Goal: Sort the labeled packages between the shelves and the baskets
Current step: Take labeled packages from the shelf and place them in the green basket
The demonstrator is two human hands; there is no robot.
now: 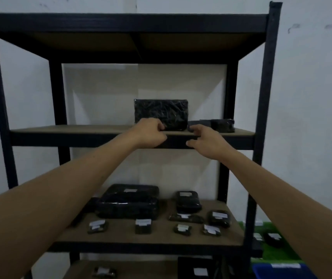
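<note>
A large black wrapped package [161,112] stands upright at the back of the upper shelf board [70,129]. My left hand [149,133] reaches onto that board, its fingers curled round the package's lower left corner. To the right of the package lie a flat dark package [198,124] and a black wrapped one [222,125]. My right hand [205,140] hovers at the shelf's front edge with fingers spread loosely, fingertips just short of the flat dark package, holding nothing.
The shelf below carries a big black wrapped package [128,200] and several small labelled ones [143,225]. The dark metal rack post [261,117] stands on the right. A green basket [275,252] and a blue basket [281,270] sit low at the right.
</note>
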